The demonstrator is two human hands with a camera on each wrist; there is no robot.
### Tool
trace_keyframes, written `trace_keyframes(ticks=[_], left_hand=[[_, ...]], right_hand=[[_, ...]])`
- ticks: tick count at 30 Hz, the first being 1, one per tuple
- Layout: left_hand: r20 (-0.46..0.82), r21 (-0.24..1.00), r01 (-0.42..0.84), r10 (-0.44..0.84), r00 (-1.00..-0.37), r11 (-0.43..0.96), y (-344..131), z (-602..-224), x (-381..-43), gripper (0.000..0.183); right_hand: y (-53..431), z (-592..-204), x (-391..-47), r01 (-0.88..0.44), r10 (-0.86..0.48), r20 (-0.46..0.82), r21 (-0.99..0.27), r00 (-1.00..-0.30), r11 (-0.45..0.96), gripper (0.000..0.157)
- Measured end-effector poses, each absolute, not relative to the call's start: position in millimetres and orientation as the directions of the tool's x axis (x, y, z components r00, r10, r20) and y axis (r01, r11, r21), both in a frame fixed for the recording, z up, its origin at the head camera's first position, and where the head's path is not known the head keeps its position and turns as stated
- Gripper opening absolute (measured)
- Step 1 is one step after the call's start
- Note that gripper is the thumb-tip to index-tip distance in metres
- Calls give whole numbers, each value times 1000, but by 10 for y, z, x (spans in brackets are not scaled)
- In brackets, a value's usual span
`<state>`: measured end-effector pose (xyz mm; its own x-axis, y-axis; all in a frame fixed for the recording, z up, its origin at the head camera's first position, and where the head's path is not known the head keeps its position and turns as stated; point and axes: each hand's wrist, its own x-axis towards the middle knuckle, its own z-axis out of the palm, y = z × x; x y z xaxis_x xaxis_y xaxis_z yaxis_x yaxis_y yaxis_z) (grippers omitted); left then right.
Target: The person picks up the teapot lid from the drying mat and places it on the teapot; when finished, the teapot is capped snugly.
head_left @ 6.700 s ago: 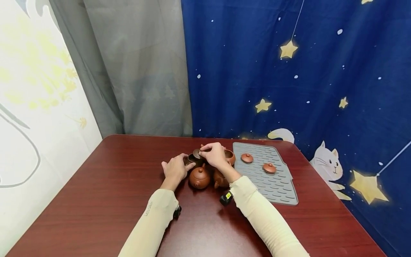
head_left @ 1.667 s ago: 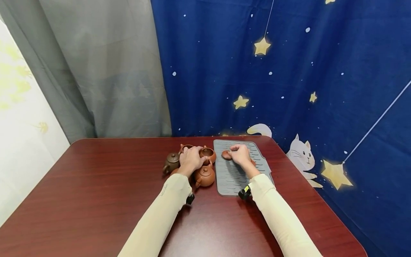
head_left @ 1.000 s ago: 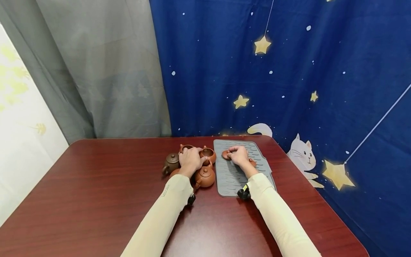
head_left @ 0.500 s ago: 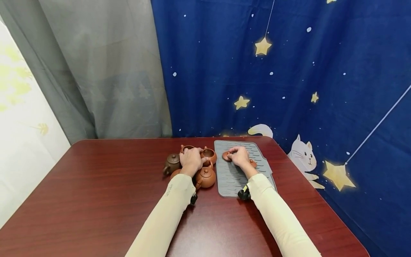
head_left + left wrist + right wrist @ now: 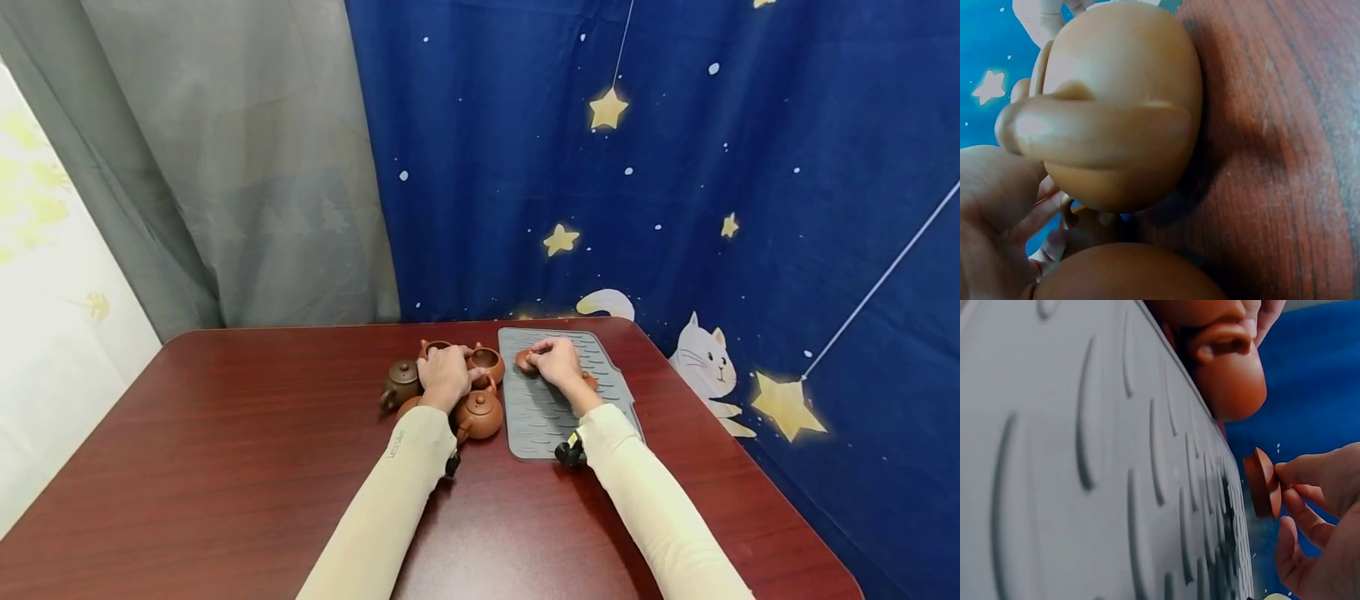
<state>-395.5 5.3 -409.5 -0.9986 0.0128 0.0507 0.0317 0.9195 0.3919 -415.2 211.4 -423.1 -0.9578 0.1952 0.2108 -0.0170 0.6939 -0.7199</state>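
Note:
In the head view my right hand pinches the knob of a reddish-brown teapot lid at the left part of the grey ribbed mat. The right wrist view puts this lid slightly off the mat. My left hand reaches over a cluster of small clay teapots, its thumb and index finger on a lidless teapot beside the mat. A lidded brown teapot stands nearer, and a dark lidded teapot stands left. Another open teapot is partly behind the left hand.
A second reddish-brown lid lies on the mat, partly covered by the right hand. One more teapot is mostly hidden under the left wrist. Curtains hang behind the wooden table.
Several seconds ago the right hand held a dark lid at the open dark teapot, which is now covered. Both hands have since shifted right. Over the last second the reddish-brown lid has barely moved.

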Motion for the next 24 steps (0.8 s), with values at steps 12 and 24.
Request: trace_keyframes(ticks=[12, 24], left_hand=[[65, 395, 33, 7, -998, 918, 39, -4077, -3919, 51], [68, 368, 37, 13, -998, 929, 41, -4112, -3949, 52]], right_hand=[[1890, -4139, -4079, -127, 161, 299, -750, -941, 648, 11], [1699, -4037, -4044, -173, 118, 319, -749, -940, 640, 11]])
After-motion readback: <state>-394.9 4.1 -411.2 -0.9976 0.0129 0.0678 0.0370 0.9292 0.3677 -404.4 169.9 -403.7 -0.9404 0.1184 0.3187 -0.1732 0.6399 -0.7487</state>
